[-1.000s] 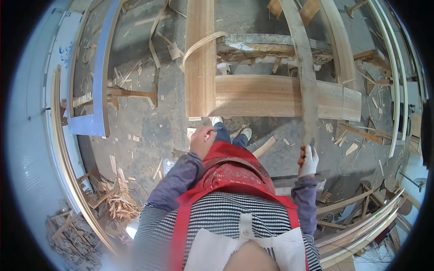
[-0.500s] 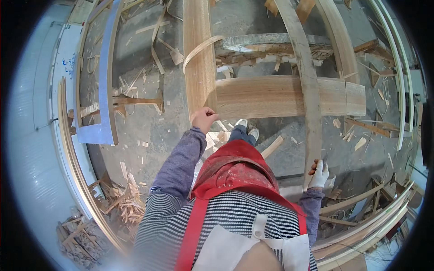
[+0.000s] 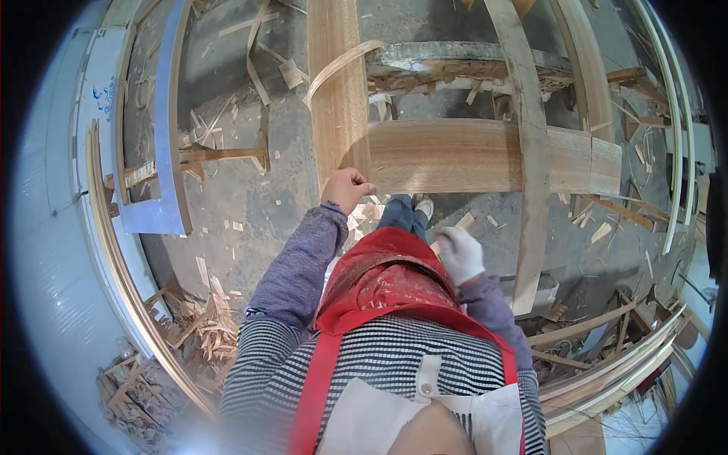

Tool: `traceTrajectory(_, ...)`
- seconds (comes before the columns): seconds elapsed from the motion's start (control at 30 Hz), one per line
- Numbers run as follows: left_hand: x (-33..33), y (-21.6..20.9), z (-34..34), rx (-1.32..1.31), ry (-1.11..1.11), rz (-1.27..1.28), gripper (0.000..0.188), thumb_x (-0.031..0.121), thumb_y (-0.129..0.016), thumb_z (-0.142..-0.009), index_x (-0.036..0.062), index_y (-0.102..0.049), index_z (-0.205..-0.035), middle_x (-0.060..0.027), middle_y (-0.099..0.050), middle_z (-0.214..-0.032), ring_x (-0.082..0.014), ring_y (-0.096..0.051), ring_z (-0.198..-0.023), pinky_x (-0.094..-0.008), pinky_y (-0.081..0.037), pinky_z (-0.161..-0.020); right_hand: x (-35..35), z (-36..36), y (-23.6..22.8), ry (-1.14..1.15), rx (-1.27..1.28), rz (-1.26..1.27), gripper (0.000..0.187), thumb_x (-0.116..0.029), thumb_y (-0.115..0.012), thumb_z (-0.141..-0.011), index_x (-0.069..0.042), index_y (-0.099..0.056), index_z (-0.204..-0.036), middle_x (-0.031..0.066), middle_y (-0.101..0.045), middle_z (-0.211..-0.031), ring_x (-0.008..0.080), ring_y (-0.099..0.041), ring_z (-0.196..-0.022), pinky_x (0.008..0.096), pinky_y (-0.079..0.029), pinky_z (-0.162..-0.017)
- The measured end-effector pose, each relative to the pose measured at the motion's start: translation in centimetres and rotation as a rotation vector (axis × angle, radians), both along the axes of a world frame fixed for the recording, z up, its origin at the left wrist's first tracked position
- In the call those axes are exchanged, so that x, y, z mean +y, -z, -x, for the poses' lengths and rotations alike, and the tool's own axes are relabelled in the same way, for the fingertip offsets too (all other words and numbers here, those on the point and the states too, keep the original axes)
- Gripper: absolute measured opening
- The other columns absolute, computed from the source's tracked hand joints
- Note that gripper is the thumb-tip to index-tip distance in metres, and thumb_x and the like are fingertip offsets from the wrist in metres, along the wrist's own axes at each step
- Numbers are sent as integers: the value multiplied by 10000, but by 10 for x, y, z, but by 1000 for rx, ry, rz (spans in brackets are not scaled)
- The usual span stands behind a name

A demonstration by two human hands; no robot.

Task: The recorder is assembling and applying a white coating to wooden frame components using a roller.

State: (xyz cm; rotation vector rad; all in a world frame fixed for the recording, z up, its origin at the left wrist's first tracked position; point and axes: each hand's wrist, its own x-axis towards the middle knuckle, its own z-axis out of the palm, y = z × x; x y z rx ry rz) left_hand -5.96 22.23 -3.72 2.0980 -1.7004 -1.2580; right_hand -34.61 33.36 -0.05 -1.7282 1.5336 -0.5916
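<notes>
At the near corner of the wide plank [image 3: 337,91], the left hand [image 3: 346,188] has moved up from beside the apron [image 3: 394,284] and now grips that end with fingers curled shut. Meanwhile the gloved right hand [image 3: 460,254] has let go of the slanted board [image 3: 528,167] and swung in toward the body, loosely closed and holding nothing. So the hold has passed to the plank, which lies touching the cross board [image 3: 455,155]. Open floor [image 3: 243,189] lies left; scrap crowds the right.
</notes>
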Motion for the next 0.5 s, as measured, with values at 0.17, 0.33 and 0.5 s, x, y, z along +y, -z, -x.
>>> traceTrajectory(0.17, -1, 6, -2, 10, -74, -105, 215, 235, -780, -684, 39, -710, -742, -114, -674, -679, -230, -654, -652, -359, -516, -676, -35, -65, -9, -453, 144, 35, 113, -162, -612, -816, -81, -639, -890, 114, -581, -1252, 320, -638, -845, 412, -515, -725)
traceTrajectory(0.33, 0, 8, -2, 125, -129, -125, 192, 171, -766, -725, 7, -666, -720, -79, -656, -633, -143, -586, -523, -285, -478, -513, -54, -99, 3, -668, 369, -8, 235, -200, -511, -878, -81, -658, -1017, 127, -656, -1009, 311, -645, -833, 425, -515, -720)
traceTrajectory(0.5, -2, -1, -1, 191, -149, -137, 188, 142, -753, -747, -8, -643, -718, -68, -665, -643, -103, -568, -490, -253, -468, -453, -60, -110, 13, -670, 434, -12, 345, -200, -476, -896, -78, -613, -1188, 188, -653, -966, 313, -649, -825, 433, -516, -723)
